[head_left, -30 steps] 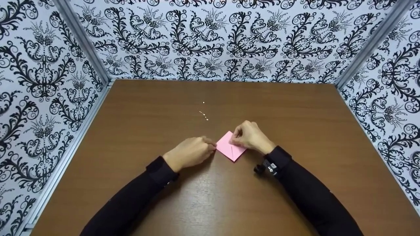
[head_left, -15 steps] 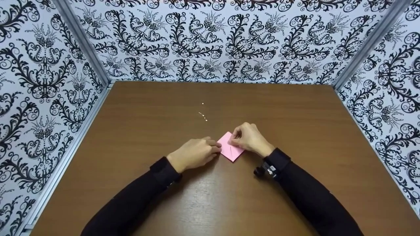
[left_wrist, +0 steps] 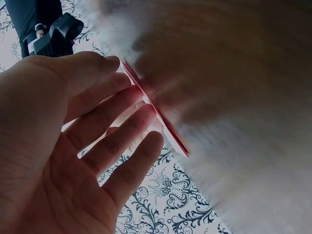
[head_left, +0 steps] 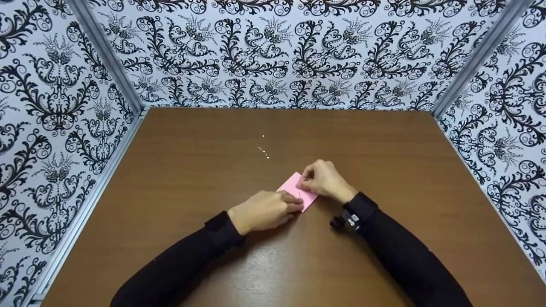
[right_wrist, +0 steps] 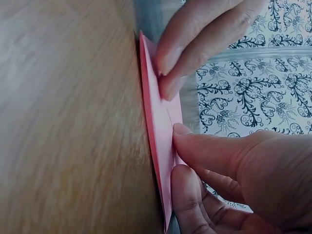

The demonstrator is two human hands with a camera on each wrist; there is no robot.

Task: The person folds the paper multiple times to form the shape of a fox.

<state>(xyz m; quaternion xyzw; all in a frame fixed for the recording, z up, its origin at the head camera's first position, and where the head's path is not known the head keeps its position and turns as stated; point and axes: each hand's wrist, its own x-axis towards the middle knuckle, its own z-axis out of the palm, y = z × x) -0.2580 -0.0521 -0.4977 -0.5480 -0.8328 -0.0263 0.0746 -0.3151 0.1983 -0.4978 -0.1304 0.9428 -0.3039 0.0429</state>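
A small piece of folded pink paper lies on the brown table, a crease line running in from its near corner. Extended fingers of my left hand press on its near left part and cover the left corner. My right hand has its fingers curled, with thumb and index finger pinching at the middle of the paper's upper face. In the right wrist view, the thumb and finger of that hand meet the pink paper, with the left fingertips farther along it. Edge-on, the paper appears thin in the left wrist view.
Several tiny white specks lie on the wooden table beyond the paper. White walls with a black floral pattern and grey metal posts enclose the table at the back and sides. A small black camera sits at the right wrist.
My left hand has moved from the paper's left corner rightward and nearer, over the paper to its near corner. The right hand and the paper have stayed nearly in place.
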